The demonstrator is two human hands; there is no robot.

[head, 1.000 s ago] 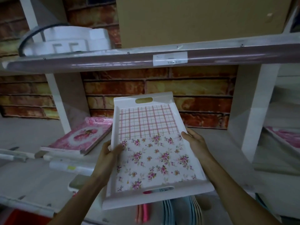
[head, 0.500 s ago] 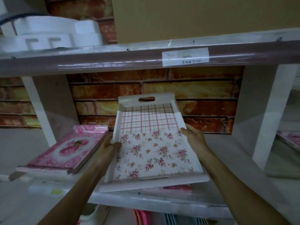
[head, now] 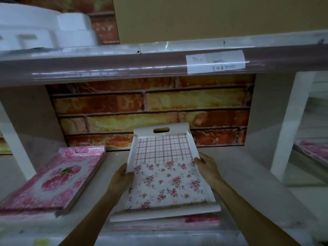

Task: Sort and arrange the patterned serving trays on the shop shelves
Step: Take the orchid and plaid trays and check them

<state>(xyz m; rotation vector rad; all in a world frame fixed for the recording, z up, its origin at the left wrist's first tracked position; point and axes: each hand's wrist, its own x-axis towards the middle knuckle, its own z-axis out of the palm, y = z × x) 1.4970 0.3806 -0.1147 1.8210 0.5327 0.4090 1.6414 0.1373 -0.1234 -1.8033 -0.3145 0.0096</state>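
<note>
Nearest you, a pink-edged tray [head: 200,221] lies on the shelf [head: 257,189] under the white tray [head: 165,176] you hold. Your left hand [head: 122,180] grips the white tray's left rim and your right hand [head: 206,168] its right rim, fingers curled over the edges. Left of the white tray sits the pink rose tray stack [head: 53,180]. Beyond the white tray stands the brick backing [head: 150,110].

Handwritten white label [head: 215,61] taped on the front edge of the upper shelf [head: 106,68]; faint scrawl there, too blurred to read. No other text legible anywhere.
</note>
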